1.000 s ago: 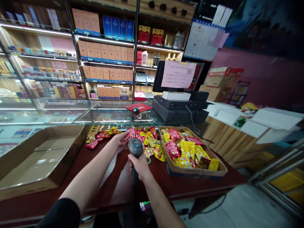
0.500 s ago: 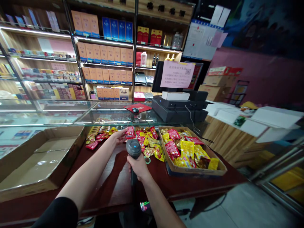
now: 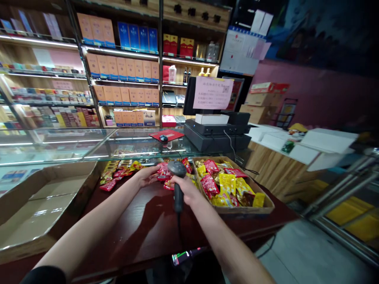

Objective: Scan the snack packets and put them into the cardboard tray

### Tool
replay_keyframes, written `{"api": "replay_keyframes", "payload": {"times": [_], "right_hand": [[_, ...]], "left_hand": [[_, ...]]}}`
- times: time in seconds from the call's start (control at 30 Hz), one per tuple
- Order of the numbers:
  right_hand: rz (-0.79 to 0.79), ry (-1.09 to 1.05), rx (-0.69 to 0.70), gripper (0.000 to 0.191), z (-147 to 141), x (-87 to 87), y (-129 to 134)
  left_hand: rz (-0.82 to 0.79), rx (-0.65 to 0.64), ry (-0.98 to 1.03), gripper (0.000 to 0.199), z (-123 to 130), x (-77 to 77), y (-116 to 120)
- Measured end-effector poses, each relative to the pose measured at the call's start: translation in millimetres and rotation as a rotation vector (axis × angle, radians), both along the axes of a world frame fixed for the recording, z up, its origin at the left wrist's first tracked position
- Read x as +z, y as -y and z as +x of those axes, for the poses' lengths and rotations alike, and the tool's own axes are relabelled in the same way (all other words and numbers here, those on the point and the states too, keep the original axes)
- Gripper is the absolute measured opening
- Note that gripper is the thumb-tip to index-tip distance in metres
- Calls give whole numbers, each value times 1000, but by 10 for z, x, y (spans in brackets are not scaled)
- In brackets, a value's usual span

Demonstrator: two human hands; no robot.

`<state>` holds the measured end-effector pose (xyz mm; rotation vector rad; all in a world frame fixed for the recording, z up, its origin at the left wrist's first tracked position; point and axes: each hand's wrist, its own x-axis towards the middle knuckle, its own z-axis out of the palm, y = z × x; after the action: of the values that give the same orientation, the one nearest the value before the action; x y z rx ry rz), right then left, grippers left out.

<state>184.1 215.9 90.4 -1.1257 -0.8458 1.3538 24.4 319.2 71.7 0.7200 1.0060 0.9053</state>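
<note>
My right hand (image 3: 186, 188) is wrapped round the handle of a dark grey barcode scanner (image 3: 177, 169), whose cord hangs down over the table's front. To its left, my left hand (image 3: 147, 176) pinches a red snack packet (image 3: 163, 171) close to the scanner's head. Loose red and yellow packets lie behind and beside both hands, partly hidden by the scanner and my right hand. A further group of packets (image 3: 115, 173) lies left of my left hand. At the right stands a shallow cardboard box (image 3: 237, 212) filled with red and yellow snack packets.
Another cardboard box (image 3: 49, 221), with its bottom showing, sits on the left of the dark red table (image 3: 133, 221). Behind are a glass counter (image 3: 130, 144), a mouse (image 3: 163, 138) on a red mat, and a monitor (image 3: 189, 96) above a black till. Boxed goods line the back shelves.
The scanner has moved right and forward with my right hand, and its handle shows more. My left hand keeps the red packet near it. The whole view has shifted slightly.
</note>
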Motion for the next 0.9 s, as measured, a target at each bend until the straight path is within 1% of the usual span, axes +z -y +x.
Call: {"api": "replay_keyframes", "payload": {"times": [0.03,0.07,0.13,0.2,0.23,0.3,0.43,0.5,0.6,0.67,0.73,0.8,0.9], "right_hand": [[-56,-77,61,23,110,62,-55],[-90,-125,81,21,225,117,-104],[-150,-174,102,18,471,211,-177],[-196,-196,96,16,740,292,-219],[-211,-202,83,15,884,332,-230],[-216,-204,35,14,1188,420,-241],[-169,-193,-82,12,1813,626,-234],[-158,-162,-143,11,2093,718,-209],[-138,-131,-288,15,2406,785,-128],[-127,-156,-361,17,2519,772,-48],[-124,-185,-358,17,2550,731,31],[-126,-193,-317,18,2502,687,83],[-123,-203,-224,20,2301,655,64]], "left_hand": [[11,-25,2,15,60,23,27],[4,-46,0,13,130,52,44],[-35,-84,22,8,300,130,55],[-76,-133,85,9,515,242,40],[-92,-169,125,14,641,310,27],[-113,-226,191,31,929,462,-6],[-116,-299,246,67,1606,743,-87],[-91,-357,268,78,1937,821,-126],[-77,-429,226,86,2304,827,-173],[-95,-452,181,87,2407,773,-205],[-118,-457,167,86,2382,702,-249],[-128,-437,166,84,2243,640,-310],[-136,-367,154,80,1873,580,-417]]}}
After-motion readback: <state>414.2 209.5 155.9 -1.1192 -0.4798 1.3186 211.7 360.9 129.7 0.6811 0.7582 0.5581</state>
